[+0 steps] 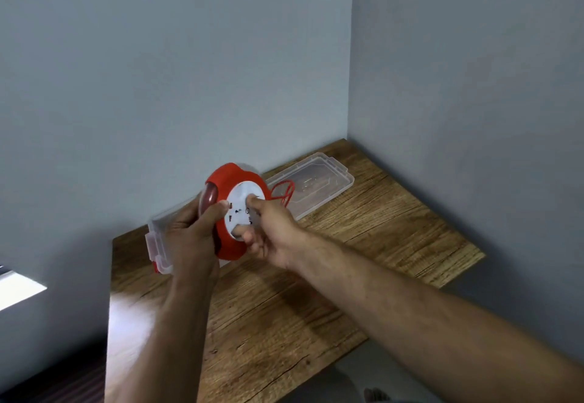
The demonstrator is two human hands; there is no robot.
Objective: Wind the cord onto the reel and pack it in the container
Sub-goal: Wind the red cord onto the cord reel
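The red reel [235, 209] with its white socket face [243, 209] was held up in the air above the table [284, 307], over the part nearest the far edge, its face tilted toward the camera. The left hand [189, 235] gripped the reel from the left side, its fingers [218, 208] wrapped around the red rim and clamped on it, the thumb resting at the edge of the white face. The right hand [268, 228] pressed against the white face from the right, its fingers curled together against the plastic, one fingertip near the top of the disc and another at the bottom. A loop of red cord [282, 194] hung out from behind the reel on its right side, trailing down toward the table; how much of it was already wound could not be told. Behind the left hand, a clear plastic container [158, 238] with side latches stood on the table near the far left corner, mostly hidden by the hand and the reel. Its clear lid [316, 184] lay flat on the table near the far right corner, close to the wall [189, 70], just beyond the cord loop. Both bare forearms reached in from the near edge.
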